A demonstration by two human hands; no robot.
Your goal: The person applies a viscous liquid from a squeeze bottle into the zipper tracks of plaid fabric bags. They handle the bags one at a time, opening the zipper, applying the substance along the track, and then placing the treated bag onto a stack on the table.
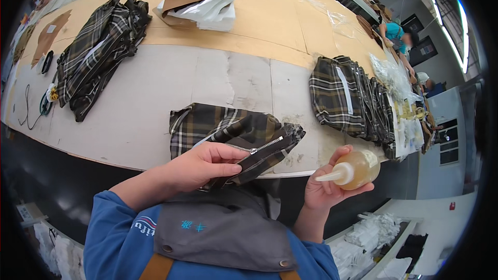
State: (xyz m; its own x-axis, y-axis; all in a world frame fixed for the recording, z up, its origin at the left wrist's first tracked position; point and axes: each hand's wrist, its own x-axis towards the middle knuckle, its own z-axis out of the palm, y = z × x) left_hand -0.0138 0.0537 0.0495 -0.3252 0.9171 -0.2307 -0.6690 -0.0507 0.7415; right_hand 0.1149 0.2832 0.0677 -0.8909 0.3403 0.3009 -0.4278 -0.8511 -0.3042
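My left hand [212, 163] pinches the zipped edge of a dark plaid fabric piece [218, 124] at the table's front edge. A metal zipper [268, 146] runs along that edge, partly parted, with its slider near my fingertips. Frayed dark fabric shows at the zipper's far right end. My right hand [323, 190] holds a clear squeeze bottle [362, 169] of amber liquid, tilted sideways. The bottle's pale pointed nozzle [330, 177] points left towards the fabric but is apart from it.
A row of plaid pieces [338, 97] stands at the right. More plaid pieces [101, 54] lie piled at the left, near a cord [27, 109]. Brown and white material [202, 6] lies at the back. A person in a turquoise top [393, 31] works at the far right.
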